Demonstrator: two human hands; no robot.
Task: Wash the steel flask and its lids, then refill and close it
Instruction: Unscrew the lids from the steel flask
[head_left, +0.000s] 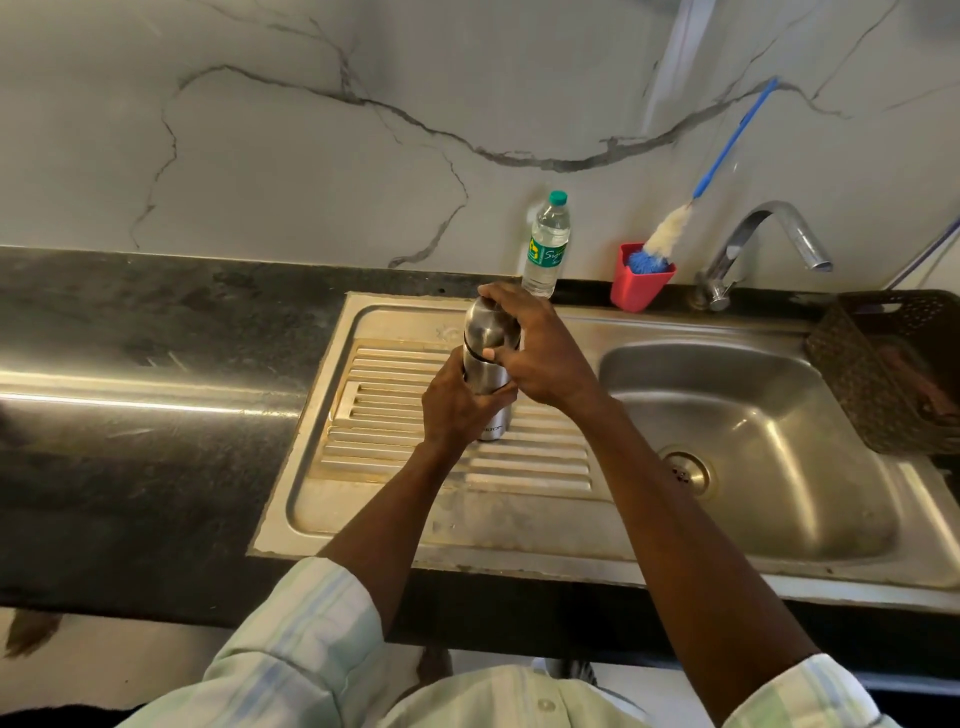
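Observation:
A steel flask (487, 382) stands upright on the ribbed drainboard (395, 415) of the steel sink. My left hand (457, 402) is wrapped around the flask's body. Its rounded steel outer lid (485, 327) sits on top, and my right hand (540, 351) grips it from above and from the right. A dark seam shows between lid and body. Any inner lid is hidden.
A plastic water bottle (546, 244) with a green cap stands behind the flask by the wall. A red cup (636, 288) holds a blue-handled bottle brush (670, 234). The tap (758, 244) curves over the basin (753, 431). A dark basket (893, 364) sits at right.

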